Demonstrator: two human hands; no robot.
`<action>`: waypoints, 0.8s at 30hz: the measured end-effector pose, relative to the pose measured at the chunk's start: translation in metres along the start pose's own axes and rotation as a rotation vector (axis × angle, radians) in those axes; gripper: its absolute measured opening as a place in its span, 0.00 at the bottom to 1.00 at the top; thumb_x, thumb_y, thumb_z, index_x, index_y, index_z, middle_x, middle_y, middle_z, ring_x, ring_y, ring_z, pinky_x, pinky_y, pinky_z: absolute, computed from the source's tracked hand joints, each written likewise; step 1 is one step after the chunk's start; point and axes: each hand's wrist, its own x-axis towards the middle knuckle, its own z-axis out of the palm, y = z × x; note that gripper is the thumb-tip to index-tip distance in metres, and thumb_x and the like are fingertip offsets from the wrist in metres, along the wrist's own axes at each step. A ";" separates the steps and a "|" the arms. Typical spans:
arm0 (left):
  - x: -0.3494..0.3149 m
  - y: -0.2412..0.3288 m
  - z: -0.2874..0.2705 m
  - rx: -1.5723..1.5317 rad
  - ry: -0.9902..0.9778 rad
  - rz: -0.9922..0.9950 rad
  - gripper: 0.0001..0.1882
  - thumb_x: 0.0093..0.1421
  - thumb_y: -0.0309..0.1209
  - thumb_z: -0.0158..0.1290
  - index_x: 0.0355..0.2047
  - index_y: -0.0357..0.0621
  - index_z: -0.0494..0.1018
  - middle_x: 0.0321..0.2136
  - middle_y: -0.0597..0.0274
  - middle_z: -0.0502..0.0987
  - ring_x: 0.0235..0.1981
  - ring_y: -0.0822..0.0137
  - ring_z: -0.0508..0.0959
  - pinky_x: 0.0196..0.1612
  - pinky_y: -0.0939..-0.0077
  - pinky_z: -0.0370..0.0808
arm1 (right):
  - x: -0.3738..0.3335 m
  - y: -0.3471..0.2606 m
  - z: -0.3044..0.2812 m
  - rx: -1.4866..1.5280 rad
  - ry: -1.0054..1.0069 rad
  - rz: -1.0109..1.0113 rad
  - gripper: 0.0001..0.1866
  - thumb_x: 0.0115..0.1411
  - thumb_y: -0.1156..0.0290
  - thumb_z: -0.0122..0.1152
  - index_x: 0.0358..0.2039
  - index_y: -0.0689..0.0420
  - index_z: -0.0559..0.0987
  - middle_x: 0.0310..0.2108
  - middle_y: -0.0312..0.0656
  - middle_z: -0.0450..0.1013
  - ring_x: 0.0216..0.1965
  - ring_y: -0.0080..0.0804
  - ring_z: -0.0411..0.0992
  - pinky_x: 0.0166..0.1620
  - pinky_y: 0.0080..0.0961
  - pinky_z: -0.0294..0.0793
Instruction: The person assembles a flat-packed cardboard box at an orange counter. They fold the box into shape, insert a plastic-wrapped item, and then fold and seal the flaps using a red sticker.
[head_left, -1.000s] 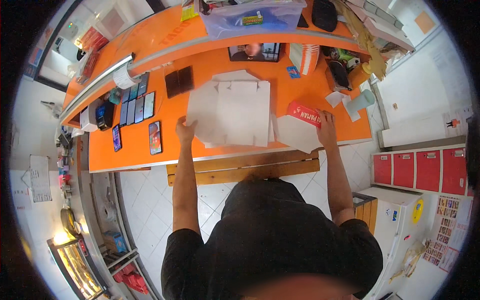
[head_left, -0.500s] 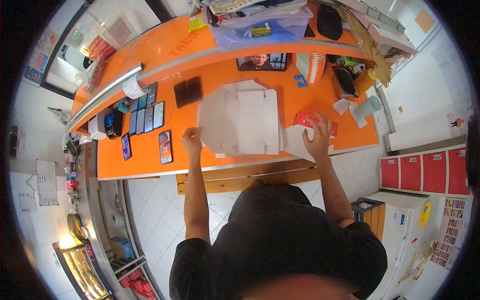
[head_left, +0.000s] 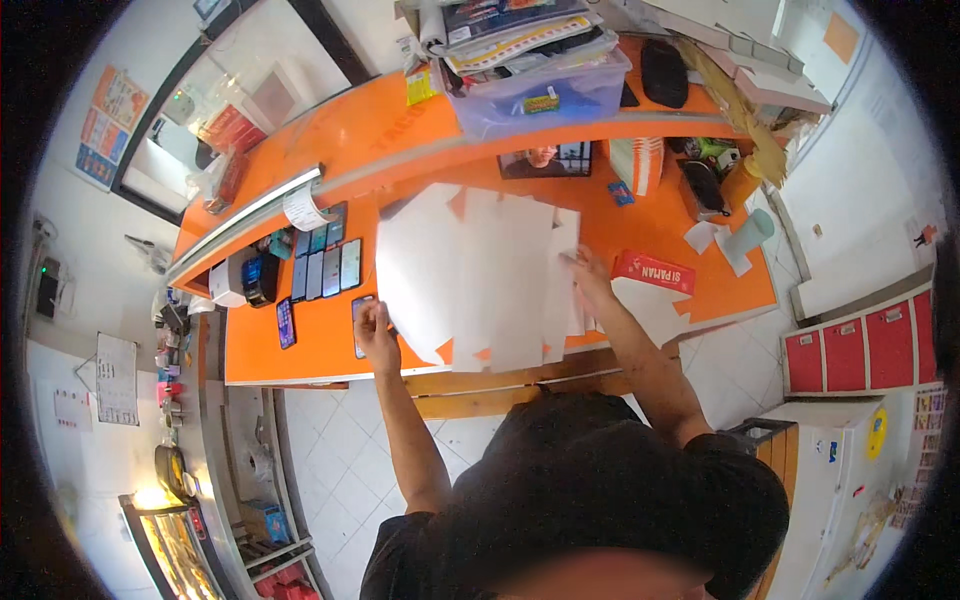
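Note:
A broad white die-cut cardboard sheet (head_left: 465,270), with notched edges, lies tilted over more white sheets on the orange table. My right hand (head_left: 592,280) pinches its right edge, fingertips on the upper side. At the lower left edge, my left hand (head_left: 378,340) is closed on the cardboard, its fingertips partly hidden. A red box (head_left: 655,273) rests on the table just right of my right hand, untouched. Beneath it and toward me lies another white cardboard piece (head_left: 645,310).
Several phones (head_left: 325,270) lie left of the cardboard, one partly under my left hand. A tablet (head_left: 545,160) stands at the back below the orange shelf (head_left: 400,150). A pale green cup (head_left: 750,237) and an orange-striped carton (head_left: 635,165) are at the right.
My right hand has left the red box and moved left to the cardboard's edge. The top sheet has shifted left and toward me, now covering the dark squares. The view has shifted slightly.

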 end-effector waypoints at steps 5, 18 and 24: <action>-0.041 0.003 -0.007 0.536 0.268 0.040 0.18 0.66 0.36 0.51 0.51 0.38 0.72 0.47 0.54 0.76 0.49 0.64 0.75 0.50 0.69 0.71 | -0.062 -0.057 0.061 -0.353 -0.204 -0.644 0.12 0.61 0.76 0.57 0.47 0.59 0.74 0.44 0.43 0.74 0.46 0.36 0.74 0.45 0.28 0.72; -0.073 0.090 0.150 -0.705 -0.066 -0.463 0.19 0.68 0.41 0.45 0.55 0.44 0.67 0.50 0.58 0.75 0.51 0.64 0.75 0.53 0.62 0.74 | -0.161 -0.090 0.083 -0.444 -0.519 -0.712 0.11 0.64 0.74 0.53 0.45 0.62 0.77 0.46 0.47 0.73 0.51 0.37 0.71 0.54 0.33 0.70; -0.096 0.084 0.191 -0.776 -0.050 -0.259 0.14 0.71 0.33 0.41 0.52 0.41 0.68 0.49 0.57 0.75 0.51 0.64 0.76 0.55 0.65 0.74 | -0.168 -0.075 0.083 -0.043 -0.201 -0.655 0.15 0.64 0.80 0.50 0.51 0.66 0.74 0.54 0.52 0.70 0.56 0.42 0.69 0.59 0.35 0.65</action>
